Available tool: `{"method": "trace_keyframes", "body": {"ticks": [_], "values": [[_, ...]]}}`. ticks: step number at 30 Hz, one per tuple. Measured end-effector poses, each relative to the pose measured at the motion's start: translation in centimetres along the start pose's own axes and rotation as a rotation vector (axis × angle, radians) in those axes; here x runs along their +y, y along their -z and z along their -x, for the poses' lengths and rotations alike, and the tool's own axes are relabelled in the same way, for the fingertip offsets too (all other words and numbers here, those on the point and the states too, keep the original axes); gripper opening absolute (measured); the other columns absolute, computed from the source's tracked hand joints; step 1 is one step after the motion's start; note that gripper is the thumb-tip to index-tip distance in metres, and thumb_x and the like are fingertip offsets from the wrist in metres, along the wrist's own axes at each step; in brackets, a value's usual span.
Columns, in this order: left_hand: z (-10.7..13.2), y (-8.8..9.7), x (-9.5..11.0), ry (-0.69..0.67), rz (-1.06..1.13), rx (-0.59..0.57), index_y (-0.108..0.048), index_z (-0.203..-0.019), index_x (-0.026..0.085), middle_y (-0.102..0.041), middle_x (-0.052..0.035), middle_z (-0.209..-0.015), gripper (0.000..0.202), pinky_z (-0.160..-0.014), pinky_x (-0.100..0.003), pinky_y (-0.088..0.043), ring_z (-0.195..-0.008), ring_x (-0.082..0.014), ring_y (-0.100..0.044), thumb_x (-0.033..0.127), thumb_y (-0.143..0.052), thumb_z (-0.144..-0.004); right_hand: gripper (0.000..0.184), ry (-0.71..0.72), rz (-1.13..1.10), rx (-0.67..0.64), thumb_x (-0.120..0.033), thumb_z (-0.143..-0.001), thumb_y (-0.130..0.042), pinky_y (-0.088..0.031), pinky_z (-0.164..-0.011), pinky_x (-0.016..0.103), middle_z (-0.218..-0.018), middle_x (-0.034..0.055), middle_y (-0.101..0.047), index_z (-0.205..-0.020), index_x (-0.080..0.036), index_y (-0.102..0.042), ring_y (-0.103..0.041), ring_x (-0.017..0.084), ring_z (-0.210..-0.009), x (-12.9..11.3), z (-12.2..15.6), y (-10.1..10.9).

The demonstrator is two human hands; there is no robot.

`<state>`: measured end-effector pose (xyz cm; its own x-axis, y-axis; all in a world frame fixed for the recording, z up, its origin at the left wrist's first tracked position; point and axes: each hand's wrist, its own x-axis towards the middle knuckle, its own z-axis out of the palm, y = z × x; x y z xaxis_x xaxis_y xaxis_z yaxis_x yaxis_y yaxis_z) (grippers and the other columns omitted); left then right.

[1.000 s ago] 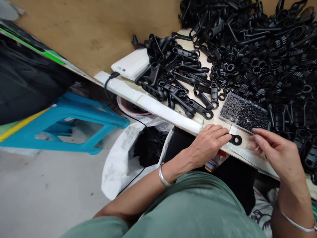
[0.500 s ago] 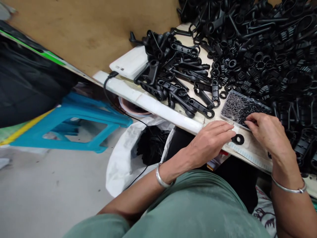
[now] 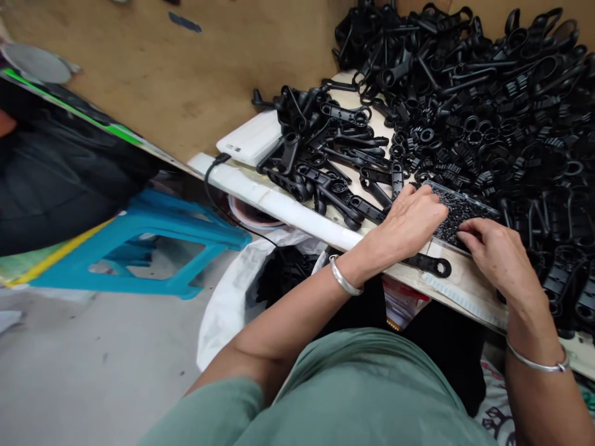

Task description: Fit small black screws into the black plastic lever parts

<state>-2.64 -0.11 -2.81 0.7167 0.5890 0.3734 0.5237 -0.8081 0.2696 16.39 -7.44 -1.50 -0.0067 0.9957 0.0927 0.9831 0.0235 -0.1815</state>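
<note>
A shallow clear box (image 3: 483, 207) full of tiny dark pieces, perhaps small screws, stands near the table's front edge. Over its left end my left hand (image 3: 413, 220) is bent, fingers curled together and tips hidden. At the box's front right, thumb and fingertips of my right hand (image 3: 495, 251) are pinched together; anything between them is too small to make out. Below my left hand a black plastic handle-like part with a toothed ring end (image 3: 439, 265) lies along the table edge, its other end hidden under the wrist.
A large heap of black rings and arm-shaped parts (image 3: 474, 93) covers the back and right. More black arms (image 3: 325, 148) lie left, beside a white power bank (image 3: 251, 139) with a cable. Below are a white sack (image 3: 223, 310) and a blue stool (image 3: 153, 260).
My left hand has moved up and right from the black part onto the box, uncovering more of the part. My right hand stays pinched at the box. The view has shifted slightly.
</note>
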Motion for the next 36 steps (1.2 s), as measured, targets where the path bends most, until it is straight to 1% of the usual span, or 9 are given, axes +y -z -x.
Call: {"method": "trace_keyframes", "body": {"ticks": [3,7,14,20,23,26,29,32,36], "values": [[-0.7,-1.2,0.0,-0.047,0.007,-0.039,-0.065,-0.088,0.017,-0.061,-0.0038,-0.084,0.023,-0.090,-0.038,-0.033,-0.096,-0.0212,-0.052,0.009,-0.045,-0.095,0.021,0.020,0.080,-0.035,-0.028,-0.093,-0.053,-0.043,-0.069,0.034,-0.101,0.0068,-0.071,-0.104,-0.023,-0.070,-0.065,0.025,-0.089,-0.7,-0.5,-0.1],[-1.1,-2.0,-0.2,-0.072,0.047,-0.094,-0.064,-0.086,0.017,-0.060,-0.0023,-0.081,0.022,-0.092,-0.038,-0.032,-0.096,-0.0208,-0.052,0.008,-0.046,-0.095,0.017,0.022,0.149,-0.078,-0.026,-0.094,-0.052,-0.037,-0.063,0.033,-0.096,0.0052,-0.069,-0.096,-0.023,-0.068,-0.063,0.023,-0.083,-1.2,-1.2,-0.1],[-1.0,-1.8,-0.5,-0.025,0.023,-0.115,-0.063,-0.084,0.016,-0.059,-0.0034,-0.080,0.029,-0.092,-0.039,-0.032,-0.092,-0.0209,-0.054,0.001,-0.039,-0.093,0.017,0.001,0.108,-0.070,-0.024,-0.096,-0.049,-0.039,-0.068,0.033,-0.091,0.0055,-0.068,-0.088,-0.023,-0.064,-0.062,0.022,-0.081,-0.8,-0.9,-0.2],[-0.6,-1.5,0.1,-0.050,-0.056,-0.105,-0.063,-0.087,0.015,-0.060,-0.0046,-0.086,0.026,-0.095,-0.038,-0.033,-0.095,-0.0214,-0.054,0.000,-0.042,-0.092,0.019,0.016,0.145,-0.090,-0.021,-0.093,-0.046,-0.037,-0.064,0.033,-0.089,0.0061,-0.069,-0.086,-0.022,-0.063,-0.062,0.023,-0.078,-0.6,-0.9,0.0],[-0.2,-1.2,0.6,-0.045,-0.090,-0.071,-0.061,-0.090,0.016,-0.061,-0.0045,-0.088,0.025,-0.097,-0.039,-0.033,-0.099,-0.0217,-0.053,0.001,-0.041,-0.094,0.018,0.009,0.000,0.000,-0.023,-0.092,-0.047,-0.041,-0.070,0.034,-0.085,0.0057,-0.069,-0.086,-0.022,-0.064,-0.063,0.022,-0.077,-0.4,-0.7,0.2],[0.2,-1.0,0.9,-0.058,-0.115,-0.044,-0.060,-0.093,0.016,-0.061,-0.0054,-0.092,0.027,-0.098,-0.040,-0.033,-0.101,-0.0223,-0.053,0.001,-0.037,-0.095,0.014,-0.064,-0.250,0.082,-0.027,-0.090,-0.054,-0.045,-0.072,0.033,-0.075,0.0024,-0.068,-0.087,-0.022,-0.066,-0.063,0.019,-0.070,-0.2,-0.3,0.5],[0.1,-1.0,0.8,-0.054,-0.109,-0.054,-0.060,-0.090,0.015,-0.061,-0.0061,-0.090,0.027,-0.096,-0.041,-0.035,-0.100,-0.0230,-0.054,0.001,-0.038,-0.095,0.014,-0.181,-0.454,0.108,-0.032,-0.087,-0.059,-0.048,-0.065,0.031,-0.072,0.0004,-0.068,-0.090,-0.022,-0.068,-0.063,0.017,-0.064,0.1,0.3,0.5],[-0.3,-0.9,0.6,-0.061,-0.058,-0.067,-0.061,-0.088,0.014,-0.061,-0.0057,-0.087,0.028,-0.094,-0.040,-0.038,-0.098,-0.0220,-0.056,0.000,-0.039,-0.094,0.016,-0.245,-0.564,0.136,-0.035,-0.085,-0.062,-0.049,-0.058,0.028,-0.073,0.0005,-0.067,-0.091,-0.022,-0.068,-0.063,0.016,-0.063,0.2,0.8,0.4],[-1.0,0.1,0.2,0.043,0.039,-0.104,-0.065,-0.089,0.014,-0.066,-0.0052,-0.088,0.035,-0.089,-0.038,-0.042,-0.094,-0.0206,-0.059,-0.007,-0.037,-0.085,0.017,-0.285,-0.749,0.187,-0.036,-0.081,-0.068,-0.048,-0.050,0.025,-0.068,0.0001,-0.065,-0.088,-0.021,-0.070,-0.060,0.014,-0.057,-0.3,1.3,0.3]]}}
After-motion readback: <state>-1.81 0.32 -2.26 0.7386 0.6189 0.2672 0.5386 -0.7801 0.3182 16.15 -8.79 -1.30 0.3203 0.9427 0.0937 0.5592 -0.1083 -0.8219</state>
